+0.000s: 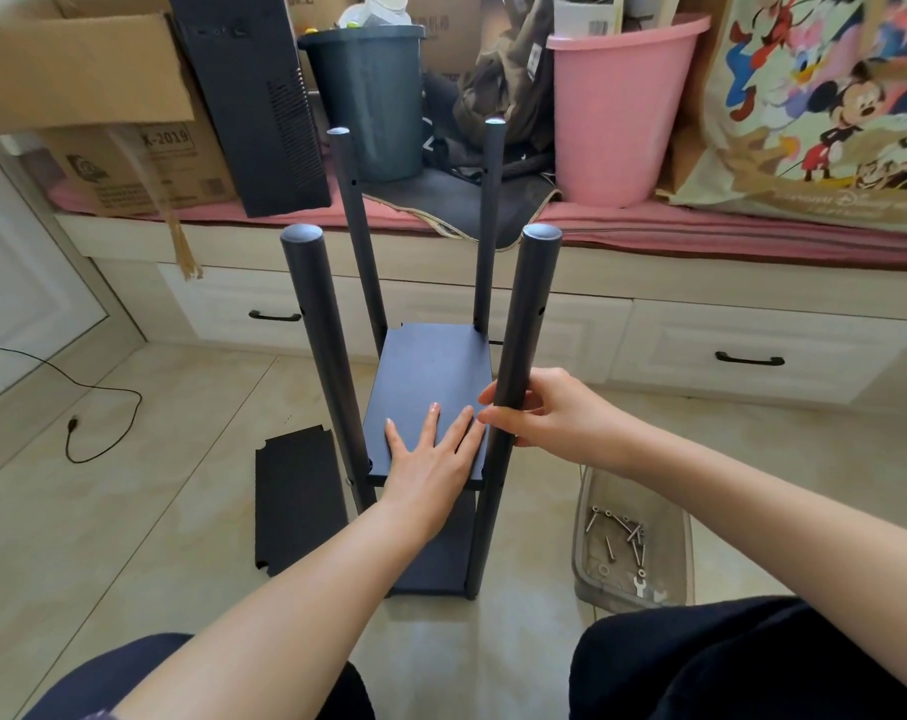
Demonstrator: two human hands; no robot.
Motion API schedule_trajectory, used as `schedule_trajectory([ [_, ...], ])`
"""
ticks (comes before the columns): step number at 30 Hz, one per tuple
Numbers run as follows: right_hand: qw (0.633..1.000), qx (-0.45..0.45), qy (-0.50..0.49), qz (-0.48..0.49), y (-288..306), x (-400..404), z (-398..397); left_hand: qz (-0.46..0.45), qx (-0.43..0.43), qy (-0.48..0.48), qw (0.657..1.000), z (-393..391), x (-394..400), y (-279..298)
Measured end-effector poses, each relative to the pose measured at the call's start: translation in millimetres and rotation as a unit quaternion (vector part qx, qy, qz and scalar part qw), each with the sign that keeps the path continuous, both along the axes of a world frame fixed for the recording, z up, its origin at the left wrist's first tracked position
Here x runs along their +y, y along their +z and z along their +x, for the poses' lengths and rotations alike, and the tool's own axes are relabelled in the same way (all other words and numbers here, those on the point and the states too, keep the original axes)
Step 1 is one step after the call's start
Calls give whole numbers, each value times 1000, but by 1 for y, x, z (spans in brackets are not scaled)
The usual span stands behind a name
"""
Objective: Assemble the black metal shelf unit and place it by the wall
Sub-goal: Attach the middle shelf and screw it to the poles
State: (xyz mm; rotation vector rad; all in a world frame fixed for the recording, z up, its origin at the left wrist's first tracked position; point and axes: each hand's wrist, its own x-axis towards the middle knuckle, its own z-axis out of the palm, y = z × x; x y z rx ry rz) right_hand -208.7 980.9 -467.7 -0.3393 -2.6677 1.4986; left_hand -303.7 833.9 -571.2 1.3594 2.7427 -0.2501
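Observation:
The black shelf unit stands upright on the tiled floor in front of me, with several round posts rising from it. A black shelf panel point(430, 376) sits between the posts above a lower panel point(441, 558). My left hand point(430, 454) lies flat on the upper panel near its front edge, fingers straight. My right hand point(550, 413) grips the near right post point(524, 324) at the panel's height. The near left post point(321, 345) stands free. A loose black panel point(298, 501) lies flat on the floor to the left.
A clear plastic tray point(586, 543) with bolts, washers and a small wrench sits on the floor at the right. A drawer bench point(701, 330) behind carries cardboard boxes, a dark bin point(373, 96) and a pink bucket point(617, 106). A black cable point(103, 407) trails on the left floor.

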Motion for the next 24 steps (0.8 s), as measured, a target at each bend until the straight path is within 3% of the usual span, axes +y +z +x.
schedule_trajectory([
  [7,986,-143,89,17,-19,7,-1,32,-59,-17,998,7,3,22],
  [11,981,-190,21,-37,-27,13,-9,43,-77,4,996,3,-8,50],
  [13,975,-211,-20,-72,-32,18,-12,54,-135,23,989,1,-15,65],
  [17,962,-235,-50,-131,-36,24,-12,68,-340,25,938,-5,-46,98],
  [22,959,-232,-52,-152,-35,24,-15,110,-493,120,855,-38,-107,113],
  [24,959,-231,-49,-155,-34,22,-18,133,-505,175,835,-55,-127,113],
])
